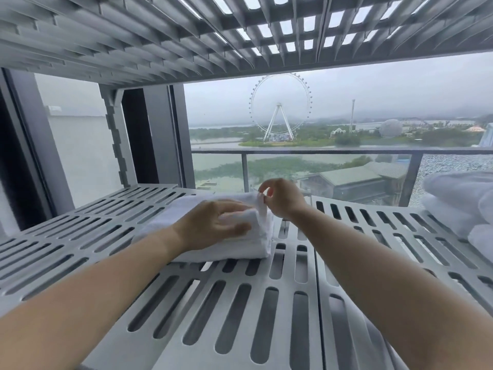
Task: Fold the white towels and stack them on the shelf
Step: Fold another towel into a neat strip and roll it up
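Observation:
A folded white towel [234,247] lies on the slotted grey shelf [240,311], near its middle. My left hand [213,222] rests on top of the towel with fingers spread and pressing down. My right hand [280,198] hovers at the towel's far right corner and pinches a raised edge of the cloth between thumb and fingers. More white towels [461,204] sit piled at the shelf's right end, partly cut off by the frame edge.
Another slotted shelf [240,33] hangs close overhead. A grey upright post [117,134] stands at the back left. Behind the shelf is a large window with a balcony railing [320,153]. Bare shelf surface lies to the left and in front of the towel.

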`<state>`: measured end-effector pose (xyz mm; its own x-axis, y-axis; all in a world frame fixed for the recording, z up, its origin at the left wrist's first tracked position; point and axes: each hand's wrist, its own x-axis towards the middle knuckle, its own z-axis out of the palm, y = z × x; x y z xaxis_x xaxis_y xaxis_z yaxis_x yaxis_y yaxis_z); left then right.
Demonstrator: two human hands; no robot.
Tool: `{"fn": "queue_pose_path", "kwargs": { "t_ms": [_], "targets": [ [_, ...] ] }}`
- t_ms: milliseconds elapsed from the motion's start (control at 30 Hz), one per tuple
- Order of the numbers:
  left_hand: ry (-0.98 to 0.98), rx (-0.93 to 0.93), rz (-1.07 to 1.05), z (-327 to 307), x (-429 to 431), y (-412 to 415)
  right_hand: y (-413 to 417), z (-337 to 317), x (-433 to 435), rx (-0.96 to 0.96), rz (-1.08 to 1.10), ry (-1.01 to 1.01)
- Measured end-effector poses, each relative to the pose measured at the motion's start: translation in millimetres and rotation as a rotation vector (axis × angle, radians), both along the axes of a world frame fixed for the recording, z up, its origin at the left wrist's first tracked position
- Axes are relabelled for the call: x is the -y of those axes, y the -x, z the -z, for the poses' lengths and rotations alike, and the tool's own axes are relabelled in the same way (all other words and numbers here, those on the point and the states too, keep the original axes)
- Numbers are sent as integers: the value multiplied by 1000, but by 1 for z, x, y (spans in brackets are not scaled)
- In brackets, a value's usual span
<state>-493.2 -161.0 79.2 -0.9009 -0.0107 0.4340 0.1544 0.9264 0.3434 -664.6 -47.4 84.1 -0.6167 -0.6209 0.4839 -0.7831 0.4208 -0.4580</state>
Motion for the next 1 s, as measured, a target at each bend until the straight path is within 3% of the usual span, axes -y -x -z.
{"fn": "queue_pose_path", "kwargs": {
  "t_ms": [100, 200, 367, 500, 667, 767, 1000],
  "targets": [
    [204, 77, 0, 7, 0, -1, 4, 9, -5, 113, -19, -24],
    [159, 32, 21, 8, 1, -1, 6, 13, -18, 238, -55, 5],
    [95, 52, 72, 8, 5, 2, 3, 28, -37, 198, -42, -27],
    [157, 23, 7, 8, 8, 5, -3, 38, -42, 153, -54, 5],
    [180, -153, -88, 8, 4, 10, -8, 45, -43, 74, -71, 16],
    [138, -166, -123, 4, 5, 9, -9, 47, -45, 84, -93, 45],
    [-104, 41, 40, -1, 8, 5, -10, 48, -44, 29, -109, 60]
  ]
}}
